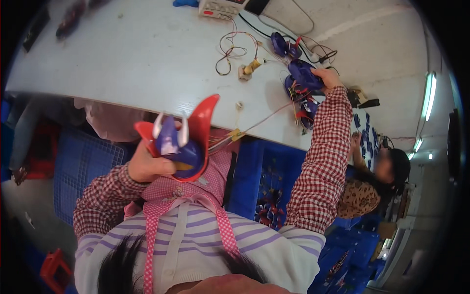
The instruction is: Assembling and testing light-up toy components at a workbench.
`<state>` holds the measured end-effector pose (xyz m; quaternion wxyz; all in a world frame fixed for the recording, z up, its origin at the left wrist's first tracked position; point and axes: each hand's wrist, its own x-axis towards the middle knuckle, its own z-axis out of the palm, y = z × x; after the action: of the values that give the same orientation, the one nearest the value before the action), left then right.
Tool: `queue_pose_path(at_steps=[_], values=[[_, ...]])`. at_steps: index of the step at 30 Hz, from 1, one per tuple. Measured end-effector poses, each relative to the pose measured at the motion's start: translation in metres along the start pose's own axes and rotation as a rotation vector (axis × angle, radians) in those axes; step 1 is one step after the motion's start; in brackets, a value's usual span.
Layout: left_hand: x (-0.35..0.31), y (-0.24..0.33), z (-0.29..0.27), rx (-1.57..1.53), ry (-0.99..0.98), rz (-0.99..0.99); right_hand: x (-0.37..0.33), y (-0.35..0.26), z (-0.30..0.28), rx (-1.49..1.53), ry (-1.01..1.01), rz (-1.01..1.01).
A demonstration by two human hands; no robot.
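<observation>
A worker's left hand (147,164) grasps a red, blue and white toy-like piece (191,153) at centre-left of the frame, thumb across its front and the other fingers largely hidden, while the right hand (329,78) grips a dark purple shell (304,73) by its edge at upper right. The left-hand piece appears well along: its red fins, blue body and white prongs sit together as one form, though wires (223,142) show at its right side (whether they are attached to it is hard to tell). The purple shell looks less finished, set over the white bench (122,54) among other purple parts (280,44) with loose wiring; the exposed leads there suggest work remains. A boxy pale instrument (218,9) stands at upper centre. Small parts (269,210) lie in a blue crate (245,166) at lower centre, and a co-worker (360,196) sits at the right.
</observation>
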<state>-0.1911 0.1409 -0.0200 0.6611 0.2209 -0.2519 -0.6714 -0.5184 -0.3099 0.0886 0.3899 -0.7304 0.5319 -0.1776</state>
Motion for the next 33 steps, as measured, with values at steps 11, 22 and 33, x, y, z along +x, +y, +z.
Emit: queue_pose_path(at_steps=[11,22,33], values=[[-0.041,0.118,-0.022,0.481,-0.037,0.457,-0.112,-0.076,0.127,0.502,-0.077,-0.062],[0.133,0.139,-0.111,1.128,0.448,0.267,-0.097,-0.037,0.233,0.486,0.025,-0.008],[0.161,0.167,-0.151,1.297,0.591,0.139,-0.093,-0.057,0.204,0.039,0.219,0.055]])
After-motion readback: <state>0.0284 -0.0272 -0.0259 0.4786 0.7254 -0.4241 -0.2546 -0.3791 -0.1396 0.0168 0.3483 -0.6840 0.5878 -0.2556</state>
